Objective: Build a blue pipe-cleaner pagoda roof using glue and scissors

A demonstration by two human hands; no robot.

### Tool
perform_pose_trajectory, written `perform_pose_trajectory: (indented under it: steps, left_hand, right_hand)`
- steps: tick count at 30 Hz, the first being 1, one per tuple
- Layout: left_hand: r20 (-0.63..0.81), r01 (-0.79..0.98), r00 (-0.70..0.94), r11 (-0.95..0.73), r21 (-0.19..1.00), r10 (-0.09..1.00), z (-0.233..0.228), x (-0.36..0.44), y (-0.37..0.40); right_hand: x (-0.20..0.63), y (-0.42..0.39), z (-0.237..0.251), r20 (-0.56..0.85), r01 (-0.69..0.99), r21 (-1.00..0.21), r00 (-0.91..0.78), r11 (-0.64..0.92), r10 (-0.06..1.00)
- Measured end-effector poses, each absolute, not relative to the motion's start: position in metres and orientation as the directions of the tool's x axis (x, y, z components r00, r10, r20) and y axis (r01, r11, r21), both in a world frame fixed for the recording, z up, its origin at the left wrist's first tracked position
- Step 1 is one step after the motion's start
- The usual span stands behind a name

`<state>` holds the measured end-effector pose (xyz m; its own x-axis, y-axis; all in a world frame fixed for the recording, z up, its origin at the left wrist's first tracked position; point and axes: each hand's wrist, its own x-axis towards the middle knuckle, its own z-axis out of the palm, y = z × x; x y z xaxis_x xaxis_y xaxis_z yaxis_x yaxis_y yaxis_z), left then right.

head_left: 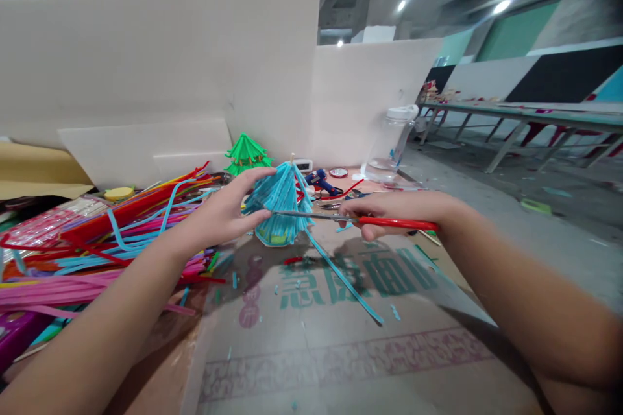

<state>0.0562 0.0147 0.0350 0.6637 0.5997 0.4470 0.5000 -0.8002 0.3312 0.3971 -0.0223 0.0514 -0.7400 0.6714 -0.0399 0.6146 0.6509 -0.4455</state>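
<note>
The small light-blue cone-shaped tree of fuzzy pipe cleaners (282, 204) stands upright on the printed cardboard sheet (341, 337) that covers the table, near the middle of the view, its long axis vertical and a thin pale stick poking out of its tip. The left hand (224, 214) is on its left flank, fingers curled around the tiered fringe and thumb pressed low on the near side, so it grips the tree and steadies it. The right hand (389, 211) comes in from the right side, fingers closed around the red-handled scissors (350, 219), whose slim metal blades lie nearly level and point left, crossing the tree's lower tier; whether the blades are parted I cannot tell. So the tree lies directly left of the right fingers, across the blade line, and the left hand is the nearer one, touching it. One long blue strand (341, 275) trails from the tree's base toward the viewer and to the right. A heap of loose coloured pipe cleaners (97, 240) lies to the left, and a similar green tree (246, 154) stands behind.
</note>
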Motion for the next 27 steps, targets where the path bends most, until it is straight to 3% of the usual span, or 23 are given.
perform_pose_trajectory:
  steps: [11,18,23,27]
  left_hand:
    - [0.465,0.498,0.664,-0.81,0.31,0.586,0.035,0.062,0.011]
    - [0.486,0.525,0.635,-0.797,0.297,0.6,0.031,0.061,0.016]
    - [0.489,0.519,0.635,-0.799,0.304,0.598,0.029,0.064,0.014]
    - [0.496,0.508,0.636,-0.805,0.307,0.591,0.027,0.066,0.015]
  right_hand:
    - [0.397,-0.016,0.043,0.002,0.611,-0.362,-0.754,0.704,0.657]
    - [0.393,-0.02,0.046,0.025,0.684,-0.256,-0.702,0.683,0.712]
    - [0.389,-0.018,0.043,0.002,0.703,-0.316,-0.671,0.637,0.741]
    - [0.387,-0.014,0.04,0.028,0.647,-0.34,-0.718,0.682,0.695]
